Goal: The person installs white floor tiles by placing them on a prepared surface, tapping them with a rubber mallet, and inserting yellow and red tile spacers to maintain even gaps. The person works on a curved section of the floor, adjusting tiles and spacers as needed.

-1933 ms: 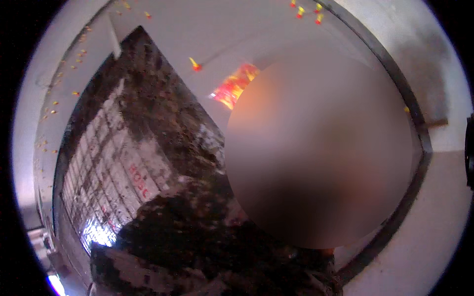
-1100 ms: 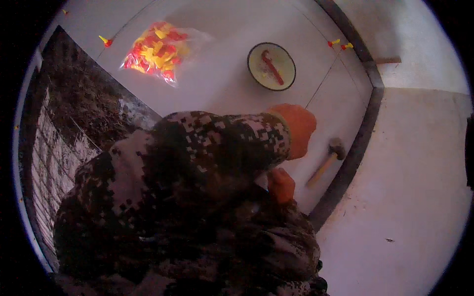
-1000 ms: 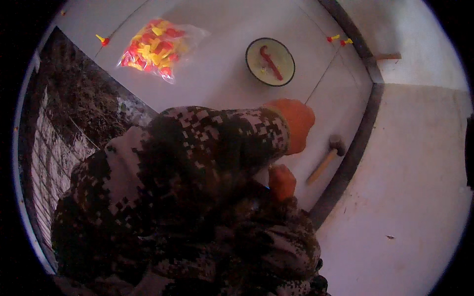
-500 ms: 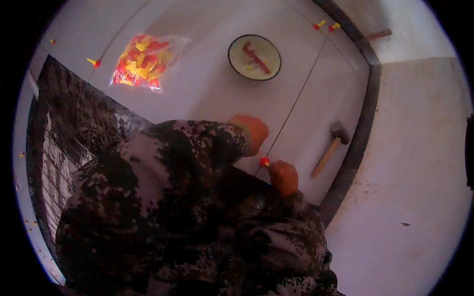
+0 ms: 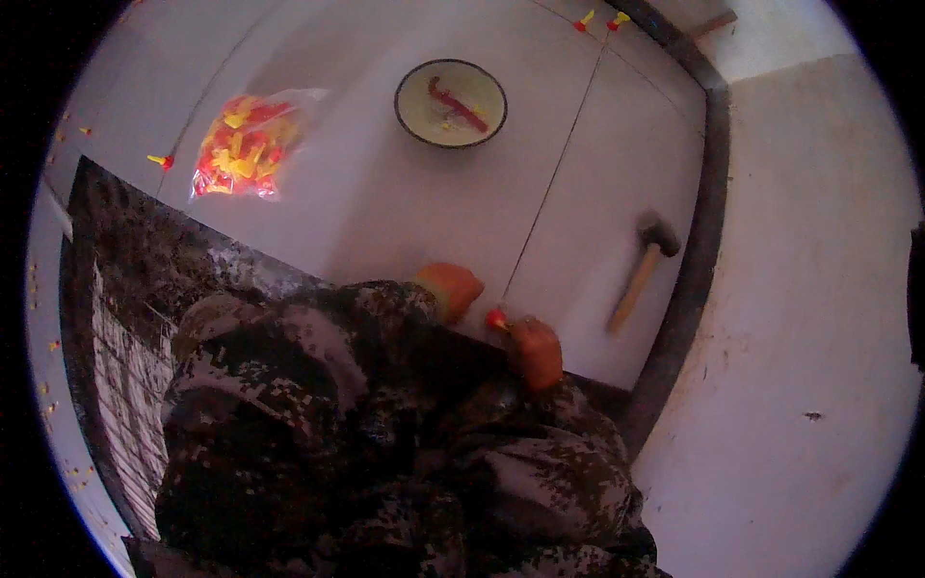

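Observation:
A red and yellow tile leveling clip [image 5: 496, 319] stands in the dark joint between two pale tiles, close to my body. The fingers of my right hand [image 5: 537, 354] are closed on its yellow handle, with the red cap just past their tips. My left hand [image 5: 451, 289] rests low over the tile to the left of the joint. Its fingers look curled in, and anything inside them is hidden. Both forearms are in camouflage sleeves.
A hammer [image 5: 641, 275] with a wooden handle lies to the right. Ahead is a dark-rimmed bowl [image 5: 424, 101] holding a red tool. A clear bag of red and yellow pieces [image 5: 241, 159] lies left. More clips [image 5: 583, 21] stand at far joints. A pale wall [image 5: 800, 289] bounds the right.
The view has shifted, so bowl and far clips sit farther left and higher. My left hand has drawn back toward my body; my right hand stays at the clip.

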### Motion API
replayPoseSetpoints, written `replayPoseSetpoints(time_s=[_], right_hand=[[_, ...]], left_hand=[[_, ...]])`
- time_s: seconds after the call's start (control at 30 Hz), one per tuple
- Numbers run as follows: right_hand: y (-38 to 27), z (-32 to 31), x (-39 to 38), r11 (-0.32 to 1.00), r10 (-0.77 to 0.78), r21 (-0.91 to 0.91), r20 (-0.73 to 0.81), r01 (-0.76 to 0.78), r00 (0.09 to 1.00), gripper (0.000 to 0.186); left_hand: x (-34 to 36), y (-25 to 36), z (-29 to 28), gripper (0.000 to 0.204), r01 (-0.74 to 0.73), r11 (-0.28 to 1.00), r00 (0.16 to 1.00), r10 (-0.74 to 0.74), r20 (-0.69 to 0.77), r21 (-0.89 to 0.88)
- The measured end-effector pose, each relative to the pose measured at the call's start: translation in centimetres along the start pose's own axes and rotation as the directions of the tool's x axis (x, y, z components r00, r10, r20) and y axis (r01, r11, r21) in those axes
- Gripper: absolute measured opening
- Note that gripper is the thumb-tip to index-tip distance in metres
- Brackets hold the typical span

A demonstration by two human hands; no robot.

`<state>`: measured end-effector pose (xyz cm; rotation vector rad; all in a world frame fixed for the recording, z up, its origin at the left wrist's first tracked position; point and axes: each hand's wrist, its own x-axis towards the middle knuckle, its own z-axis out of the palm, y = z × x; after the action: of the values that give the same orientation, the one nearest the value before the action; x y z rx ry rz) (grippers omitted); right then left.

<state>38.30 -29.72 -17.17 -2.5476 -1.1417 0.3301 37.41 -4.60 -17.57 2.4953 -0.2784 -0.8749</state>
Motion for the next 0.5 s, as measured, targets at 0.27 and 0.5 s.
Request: replayPoseSetpoints(time_s=[0.27, 0.5], right_hand=[[3.2, -1.5, 3.5, 0.943, 0.147, 0.293, 0.069, -0.161, 0.987, 0.027], [2.4, -0.5, 6.0, 0.957, 0.031, 0.287, 0.065, -0.048, 0.997, 0.02]], left_hand=[[1.1, 0.2, 2.7, 0.02, 0.052, 0.979, 0.987, -0.08, -0.14, -0.195], [1.6, 0.0, 2.8, 0.017, 0.02, 0.982, 0.982, -0.054, -0.181, -0.188]])
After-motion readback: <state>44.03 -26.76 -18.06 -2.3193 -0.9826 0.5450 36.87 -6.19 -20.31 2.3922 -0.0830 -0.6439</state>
